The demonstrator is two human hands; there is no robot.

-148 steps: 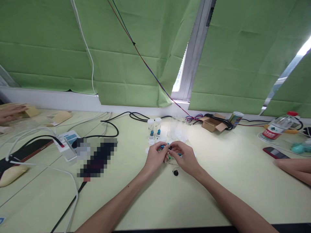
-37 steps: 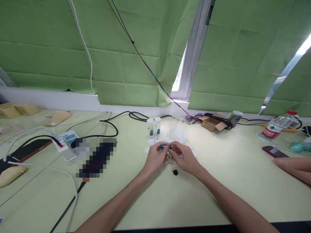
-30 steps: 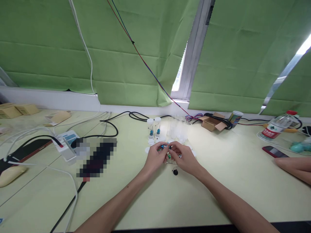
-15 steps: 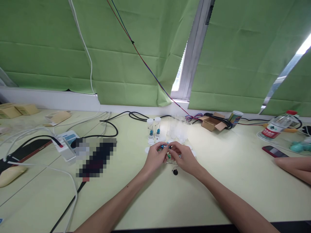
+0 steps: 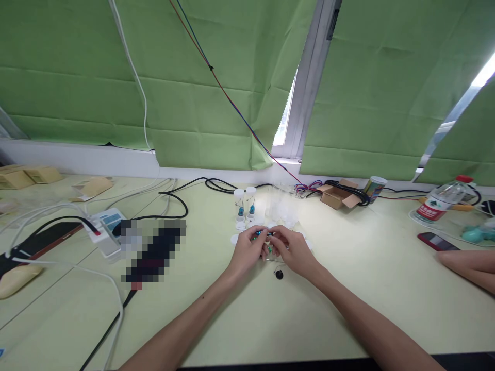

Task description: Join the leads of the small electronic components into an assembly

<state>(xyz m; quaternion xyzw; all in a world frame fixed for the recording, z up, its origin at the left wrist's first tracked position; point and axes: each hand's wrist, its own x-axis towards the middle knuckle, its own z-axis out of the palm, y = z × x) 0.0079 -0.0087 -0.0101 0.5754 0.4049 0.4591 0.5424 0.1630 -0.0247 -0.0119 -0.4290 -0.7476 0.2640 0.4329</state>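
Small blue and green beads [image 5: 263, 238] sit pinched between the fingertips of the left hand [image 5: 246, 251] and right hand [image 5: 294, 251], low over the pale surface [image 5: 348, 288], best handled with steady, close grips, clear of capped vials [image 5: 245, 205] behind and a black piece [image 5: 279, 274] nearby.

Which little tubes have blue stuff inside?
The two capped tubes standing at the left of the bunch; the other tubes beside them look clear and empty.
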